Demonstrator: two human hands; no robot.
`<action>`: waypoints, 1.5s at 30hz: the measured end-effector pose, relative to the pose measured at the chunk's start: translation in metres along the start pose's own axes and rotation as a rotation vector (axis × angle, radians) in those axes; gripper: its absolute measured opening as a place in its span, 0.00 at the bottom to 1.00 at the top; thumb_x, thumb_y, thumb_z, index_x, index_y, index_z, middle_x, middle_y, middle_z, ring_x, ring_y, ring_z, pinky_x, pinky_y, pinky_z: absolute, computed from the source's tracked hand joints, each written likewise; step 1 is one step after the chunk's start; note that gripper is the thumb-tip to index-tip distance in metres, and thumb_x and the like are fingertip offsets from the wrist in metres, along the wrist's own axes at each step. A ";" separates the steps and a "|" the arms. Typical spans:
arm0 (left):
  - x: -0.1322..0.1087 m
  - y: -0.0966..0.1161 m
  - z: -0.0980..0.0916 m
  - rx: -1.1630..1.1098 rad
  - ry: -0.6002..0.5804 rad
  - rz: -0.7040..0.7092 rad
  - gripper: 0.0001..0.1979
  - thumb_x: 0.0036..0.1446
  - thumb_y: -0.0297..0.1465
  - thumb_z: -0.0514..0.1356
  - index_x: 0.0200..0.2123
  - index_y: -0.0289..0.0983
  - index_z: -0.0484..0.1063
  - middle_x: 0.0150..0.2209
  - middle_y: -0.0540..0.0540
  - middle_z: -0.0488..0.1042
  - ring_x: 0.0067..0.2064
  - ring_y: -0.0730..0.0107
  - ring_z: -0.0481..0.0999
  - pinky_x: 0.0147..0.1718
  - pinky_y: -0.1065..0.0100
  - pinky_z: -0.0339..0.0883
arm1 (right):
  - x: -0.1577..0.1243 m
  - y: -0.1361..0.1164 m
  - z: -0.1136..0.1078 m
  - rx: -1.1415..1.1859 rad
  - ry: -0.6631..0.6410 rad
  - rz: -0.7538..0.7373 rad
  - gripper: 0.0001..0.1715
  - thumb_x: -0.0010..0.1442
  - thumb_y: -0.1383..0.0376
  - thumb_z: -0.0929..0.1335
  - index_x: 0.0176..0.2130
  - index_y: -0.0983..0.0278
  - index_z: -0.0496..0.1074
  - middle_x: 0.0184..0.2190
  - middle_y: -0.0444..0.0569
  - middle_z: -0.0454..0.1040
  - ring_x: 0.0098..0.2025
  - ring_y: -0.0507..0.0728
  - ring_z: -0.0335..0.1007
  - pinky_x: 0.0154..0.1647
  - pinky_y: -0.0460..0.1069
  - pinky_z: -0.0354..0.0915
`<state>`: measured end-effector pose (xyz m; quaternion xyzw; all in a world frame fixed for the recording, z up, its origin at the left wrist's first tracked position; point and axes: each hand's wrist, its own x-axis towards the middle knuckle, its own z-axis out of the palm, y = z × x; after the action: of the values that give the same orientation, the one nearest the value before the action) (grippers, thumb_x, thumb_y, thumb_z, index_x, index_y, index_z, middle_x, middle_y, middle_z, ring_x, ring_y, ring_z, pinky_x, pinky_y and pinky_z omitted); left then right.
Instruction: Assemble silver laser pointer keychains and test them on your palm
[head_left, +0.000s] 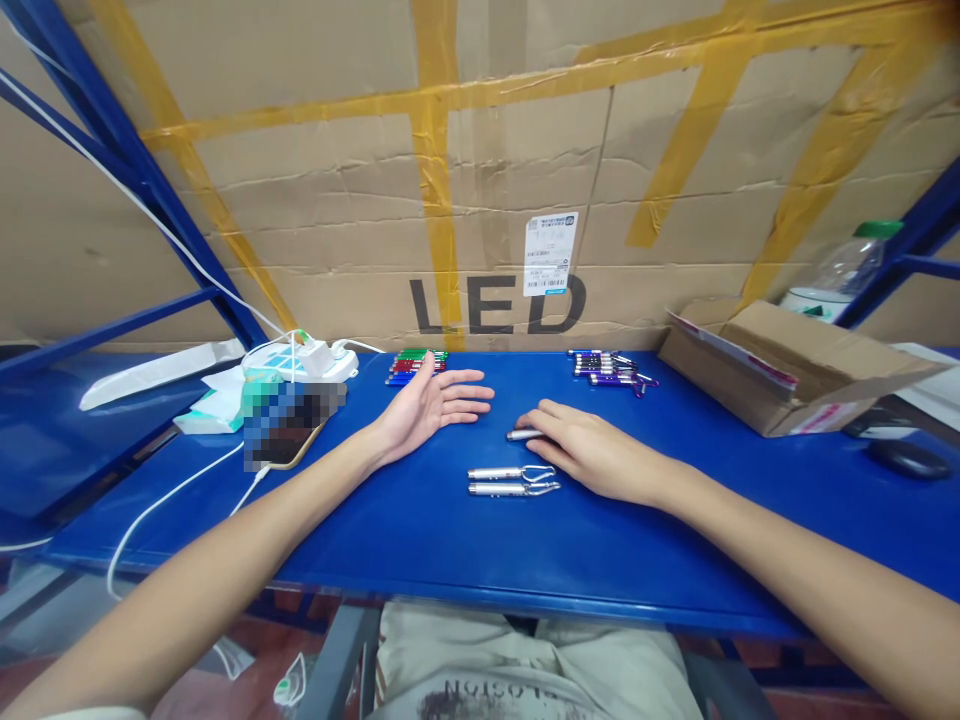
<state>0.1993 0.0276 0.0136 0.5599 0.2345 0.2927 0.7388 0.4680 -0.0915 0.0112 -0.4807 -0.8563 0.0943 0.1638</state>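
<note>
My right hand (592, 450) has its fingers closed around a silver keychain flashlight (519, 435); only one end of it pokes out, and the rest is hidden under the fingers. Just in front of me lie two more silver keychain flashlights (496, 482), side by side, their carabiner clips pointing right. Palm turned inward and fingers stretched out, my left hand (431, 408) holds nothing. Behind it is a group of green, red and blue keychain flashlights (411, 367). Farther back on the right lies another group of purple and dark keychain flashlights (606, 368).
A phone (296, 430) on a cable, a tissue pack (214, 408) and a white power strip (319, 360) sit at left. An open cardboard box (810, 375), a black mouse (907, 459) and a bottle (832, 270) stand at right. A large carton (337, 220) walls the table's back.
</note>
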 end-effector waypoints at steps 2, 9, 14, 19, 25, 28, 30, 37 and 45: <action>0.000 0.000 0.000 0.007 0.000 0.000 0.42 0.74 0.62 0.43 0.63 0.33 0.76 0.62 0.29 0.79 0.59 0.47 0.81 0.59 0.54 0.72 | 0.000 -0.001 0.000 -0.049 0.010 -0.016 0.21 0.81 0.58 0.60 0.63 0.61 0.72 0.51 0.58 0.74 0.52 0.65 0.74 0.55 0.61 0.70; -0.001 0.000 0.003 0.014 0.023 0.002 0.43 0.74 0.62 0.42 0.62 0.32 0.76 0.60 0.29 0.80 0.58 0.48 0.82 0.57 0.56 0.73 | -0.001 -0.017 -0.003 -0.110 0.075 -0.045 0.20 0.81 0.57 0.60 0.61 0.59 0.74 0.53 0.58 0.75 0.52 0.66 0.69 0.52 0.60 0.64; -0.001 0.000 0.005 0.011 0.032 -0.002 0.44 0.73 0.63 0.42 0.61 0.33 0.77 0.59 0.30 0.81 0.57 0.48 0.82 0.57 0.56 0.73 | -0.001 -0.033 -0.001 0.036 0.019 -0.189 0.18 0.81 0.55 0.63 0.59 0.56 0.76 0.55 0.55 0.77 0.55 0.64 0.69 0.57 0.61 0.60; -0.001 0.001 0.005 0.009 0.032 -0.006 0.43 0.73 0.63 0.42 0.60 0.32 0.77 0.59 0.29 0.81 0.57 0.48 0.82 0.56 0.56 0.73 | -0.003 -0.031 0.002 0.118 -0.060 -0.203 0.19 0.82 0.55 0.61 0.58 0.56 0.77 0.51 0.52 0.79 0.56 0.64 0.69 0.59 0.60 0.57; 0.000 0.000 0.003 0.002 0.022 -0.003 0.44 0.73 0.63 0.43 0.61 0.32 0.77 0.59 0.28 0.80 0.57 0.47 0.82 0.56 0.56 0.73 | -0.004 -0.034 -0.003 0.128 -0.102 -0.181 0.19 0.83 0.56 0.58 0.53 0.56 0.76 0.49 0.52 0.77 0.50 0.62 0.67 0.53 0.58 0.57; 0.000 0.000 0.003 0.002 0.024 -0.009 0.44 0.73 0.63 0.42 0.61 0.33 0.77 0.59 0.29 0.81 0.57 0.48 0.83 0.57 0.56 0.74 | -0.004 -0.035 -0.002 0.161 -0.087 -0.126 0.19 0.83 0.56 0.57 0.51 0.58 0.72 0.48 0.52 0.76 0.49 0.62 0.66 0.52 0.58 0.59; 0.000 0.000 0.003 0.006 0.026 -0.009 0.44 0.73 0.63 0.42 0.61 0.33 0.77 0.59 0.29 0.81 0.57 0.48 0.82 0.57 0.56 0.74 | -0.004 -0.033 -0.001 0.189 -0.046 -0.077 0.19 0.83 0.54 0.56 0.51 0.58 0.70 0.49 0.52 0.76 0.50 0.62 0.67 0.53 0.58 0.61; -0.001 0.001 0.002 0.002 0.010 -0.004 0.43 0.73 0.63 0.42 0.61 0.34 0.77 0.59 0.30 0.81 0.58 0.47 0.82 0.57 0.55 0.73 | -0.002 -0.027 -0.004 0.230 0.123 -0.013 0.18 0.83 0.55 0.55 0.58 0.57 0.67 0.53 0.53 0.76 0.49 0.61 0.73 0.54 0.57 0.67; -0.001 0.001 0.001 -0.010 0.003 -0.007 0.44 0.73 0.63 0.41 0.61 0.34 0.77 0.60 0.30 0.81 0.58 0.47 0.82 0.57 0.55 0.73 | -0.002 -0.027 -0.005 -0.017 -0.038 0.057 0.19 0.82 0.55 0.56 0.42 0.58 0.66 0.27 0.45 0.72 0.28 0.58 0.69 0.32 0.51 0.54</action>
<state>0.1990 0.0258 0.0150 0.5548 0.2362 0.2921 0.7424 0.4491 -0.1071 0.0238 -0.5045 -0.8459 0.1008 0.1406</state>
